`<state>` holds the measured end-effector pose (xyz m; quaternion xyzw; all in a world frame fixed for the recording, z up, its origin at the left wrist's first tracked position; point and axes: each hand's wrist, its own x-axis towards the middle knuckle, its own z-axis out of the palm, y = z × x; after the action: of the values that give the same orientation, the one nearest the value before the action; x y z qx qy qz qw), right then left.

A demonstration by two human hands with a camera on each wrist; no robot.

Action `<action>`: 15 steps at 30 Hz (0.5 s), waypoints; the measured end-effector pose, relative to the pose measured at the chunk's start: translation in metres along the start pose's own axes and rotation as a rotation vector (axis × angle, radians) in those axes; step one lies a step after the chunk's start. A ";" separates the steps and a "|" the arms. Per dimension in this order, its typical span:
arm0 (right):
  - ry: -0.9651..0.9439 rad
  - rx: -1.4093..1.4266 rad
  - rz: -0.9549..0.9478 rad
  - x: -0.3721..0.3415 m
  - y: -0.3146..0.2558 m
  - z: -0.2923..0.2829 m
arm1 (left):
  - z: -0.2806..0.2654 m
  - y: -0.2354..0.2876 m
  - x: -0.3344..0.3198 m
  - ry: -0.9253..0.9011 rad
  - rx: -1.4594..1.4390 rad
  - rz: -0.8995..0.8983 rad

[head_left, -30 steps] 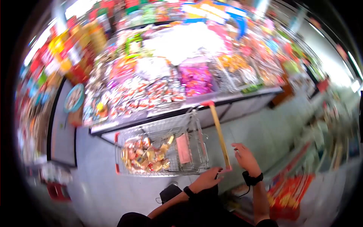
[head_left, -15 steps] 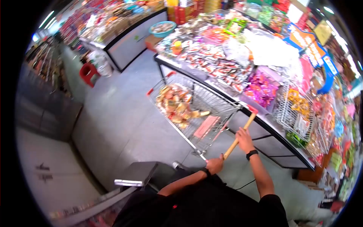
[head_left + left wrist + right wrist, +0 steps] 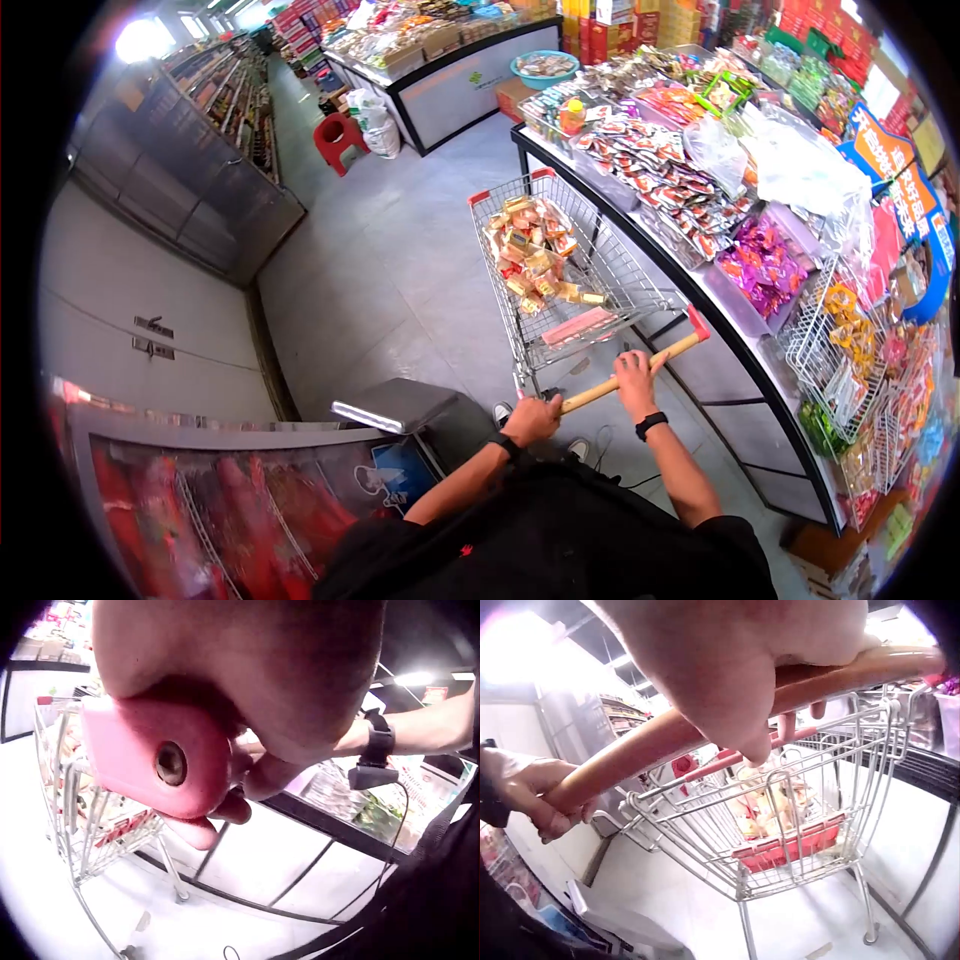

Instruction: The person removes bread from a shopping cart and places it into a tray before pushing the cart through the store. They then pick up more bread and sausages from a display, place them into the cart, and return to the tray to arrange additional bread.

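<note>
A metal shopping cart with packaged goods in its basket stands in front of the person. The left hand grips the near end of its tan handle bar; in the left wrist view that hand curls round the handle beside its pink end cap. Farther along the same bar the right hand holds on, and in the right wrist view its palm lies over the bar with the fingertips showing beneath. A red flap crosses the cart's near end.
A display counter heaped with packets runs close along the cart's right side. Wire baskets rest on it. A red stool and white sack stand farther off. Grey box-like object and a freezer lie at the left.
Both hands, off or only near the bar a second ago, now hold it. The view has swung right to left, showing more aisle and freezer, and the cart's front points farther up the aisle.
</note>
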<state>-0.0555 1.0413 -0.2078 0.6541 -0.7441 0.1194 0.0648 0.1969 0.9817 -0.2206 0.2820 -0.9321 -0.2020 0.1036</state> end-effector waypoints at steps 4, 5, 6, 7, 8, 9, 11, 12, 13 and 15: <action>0.049 -0.038 0.014 0.008 -0.045 0.025 | -0.022 -0.039 -0.024 -0.045 0.153 0.004; 0.014 -0.051 0.021 0.014 -0.051 0.030 | -0.030 -0.046 -0.025 -0.081 0.114 -0.015; 0.028 -0.044 0.020 0.021 -0.063 0.030 | -0.043 -0.050 -0.029 -0.133 0.069 -0.034; 0.034 -0.043 0.020 0.025 -0.075 0.030 | -0.054 -0.056 -0.027 -0.226 0.081 -0.115; 0.040 -0.045 0.021 0.031 -0.085 0.031 | -0.060 -0.065 -0.023 -0.277 0.075 -0.163; 0.053 -0.120 0.005 0.038 -0.095 0.029 | -0.062 -0.075 -0.017 -0.329 0.067 -0.209; 0.020 -0.071 -0.005 0.059 -0.113 0.030 | -0.047 -0.096 -0.007 -0.297 -0.142 -0.315; -0.006 -0.055 -0.008 0.063 -0.114 0.035 | -0.055 -0.088 -0.001 -0.300 -0.130 -0.425; -0.039 -0.108 -0.046 0.076 -0.119 0.039 | -0.059 -0.093 -0.001 -0.235 -0.071 -0.462; -0.192 -0.036 -0.177 0.103 -0.115 0.042 | -0.070 -0.106 0.001 -0.155 0.002 -0.497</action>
<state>0.0470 0.9178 -0.2119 0.7245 -0.6881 0.0366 0.0152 0.2686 0.8784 -0.2043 0.4861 -0.8396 -0.2415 -0.0210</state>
